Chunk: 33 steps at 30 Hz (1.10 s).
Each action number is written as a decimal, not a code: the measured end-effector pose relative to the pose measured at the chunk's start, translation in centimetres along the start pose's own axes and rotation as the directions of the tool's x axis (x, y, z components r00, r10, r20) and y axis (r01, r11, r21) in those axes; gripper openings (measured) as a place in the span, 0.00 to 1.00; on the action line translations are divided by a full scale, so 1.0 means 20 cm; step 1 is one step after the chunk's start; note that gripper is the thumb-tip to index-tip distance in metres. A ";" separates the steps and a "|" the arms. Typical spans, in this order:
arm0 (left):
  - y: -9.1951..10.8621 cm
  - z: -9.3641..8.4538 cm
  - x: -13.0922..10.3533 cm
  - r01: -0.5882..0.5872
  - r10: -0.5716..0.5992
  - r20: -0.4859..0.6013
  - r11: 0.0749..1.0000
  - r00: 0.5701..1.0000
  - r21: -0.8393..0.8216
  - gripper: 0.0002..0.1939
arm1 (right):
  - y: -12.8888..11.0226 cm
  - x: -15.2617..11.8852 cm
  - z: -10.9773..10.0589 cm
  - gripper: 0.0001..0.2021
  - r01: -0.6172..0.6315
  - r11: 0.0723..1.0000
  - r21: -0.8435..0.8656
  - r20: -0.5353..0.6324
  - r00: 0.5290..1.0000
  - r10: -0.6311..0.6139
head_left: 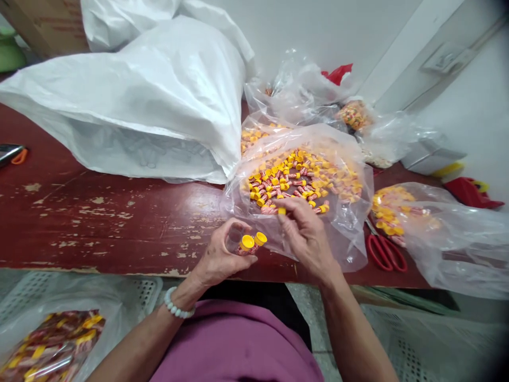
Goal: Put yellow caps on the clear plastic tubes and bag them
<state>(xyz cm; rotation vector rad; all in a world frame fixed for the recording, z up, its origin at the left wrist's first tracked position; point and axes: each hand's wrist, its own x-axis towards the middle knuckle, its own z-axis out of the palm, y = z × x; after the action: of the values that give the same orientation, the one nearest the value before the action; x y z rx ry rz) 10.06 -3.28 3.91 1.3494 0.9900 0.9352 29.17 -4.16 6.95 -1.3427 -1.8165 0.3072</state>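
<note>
My left hand point(217, 259) is closed round a clear plastic tube point(234, 236), held over the table's front edge. Two small yellow-capped vials point(247, 243) show at that hand, apparently in the tube's mouth; exactly how they sit I cannot tell. My right hand point(308, 233) pinches another small vial with a yellow cap point(282, 211), its fingertips at the near opening of a clear bag point(342, 244). Inside that bag lies a heap of yellow-capped vials point(278, 180) with red-and-white bodies.
A large white sack point(170, 79) with clear tubes in its mouth lies at the back left. Red-handled scissors point(385, 252) and another bag of capped vials point(392, 209) are to the right. A bag of filled tubes point(51, 345) sits in a basket point(149, 292) below left.
</note>
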 end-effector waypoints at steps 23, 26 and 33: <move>-0.10 0.00 -0.02 0.148 -0.143 0.040 0.942 0.989 -0.301 0.21 | -0.13 -0.15 0.23 0.34 0.293 0.939 -0.180 0.242 0.939 -0.246; -0.12 0.01 -0.02 0.139 -0.135 0.036 0.943 0.990 -0.303 0.18 | -0.11 -0.15 0.27 0.31 0.306 0.939 -0.160 0.224 0.937 -0.267; -0.11 -0.01 0.00 0.191 -0.211 0.004 0.875 0.977 -0.444 0.23 | -0.06 -0.05 0.18 0.45 0.201 0.979 0.035 0.277 0.939 -0.203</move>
<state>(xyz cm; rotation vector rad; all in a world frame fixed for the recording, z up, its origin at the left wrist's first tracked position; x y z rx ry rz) 9.78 -3.14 1.72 0.8281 0.8644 0.9629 25.72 -4.48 5.03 -1.1394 -2.1679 0.4070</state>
